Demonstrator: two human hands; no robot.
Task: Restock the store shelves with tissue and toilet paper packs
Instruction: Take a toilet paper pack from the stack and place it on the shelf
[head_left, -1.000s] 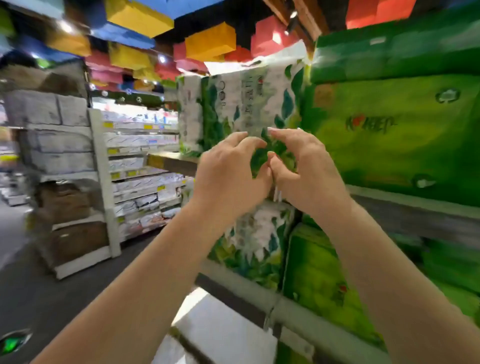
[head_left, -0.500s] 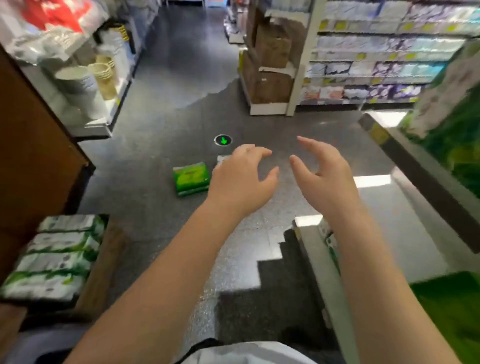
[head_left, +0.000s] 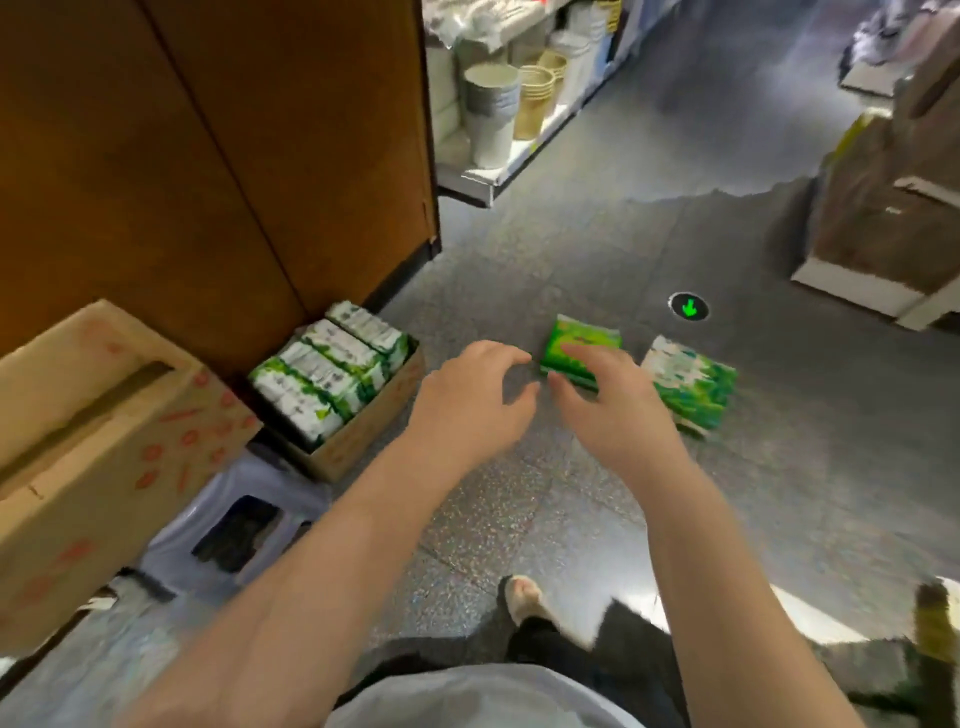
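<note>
Both grips are empty and spread loosely: the left hand (head_left: 475, 402) and the right hand (head_left: 615, 410) reach out side by side over the grey speckled floor (head_left: 519, 519), fingers relaxed and slightly curled, holding nothing.

Nearest the viewer, at about 7 o'clock, stands a pale plastic stool (head_left: 234, 525), and beside it at 9 o'clock a closed brown cardboard carton with red markings (head_left: 104, 431).

Farther out, at 10 o'clock from the left hand, an open cardboard box (head_left: 358, 431) holds a row of white-and-green tissue packs (head_left: 327, 384) standing on edge, against the foot of a brown wooden panel (head_left: 208, 156).

The likely next pick is the bright green flat tissue pack (head_left: 579, 345) on the floor. It lies just beyond the fingertips, at 12 o'clock from the right hand and 1 o'clock from the left, so the right hand looks nearer; whether its fingers already touch the pack cannot be told. Its long axis appears to run from 7 toward 1 o'clock, broad face up.

A white-and-green leaf-printed pack (head_left: 691, 382) lies flat at 2 o'clock from the right hand, its long axis running roughly 10 to 4 o'clock. Beyond, at 1 o'clock, a round green arrow marker (head_left: 689, 307) sits in the floor.
</note>
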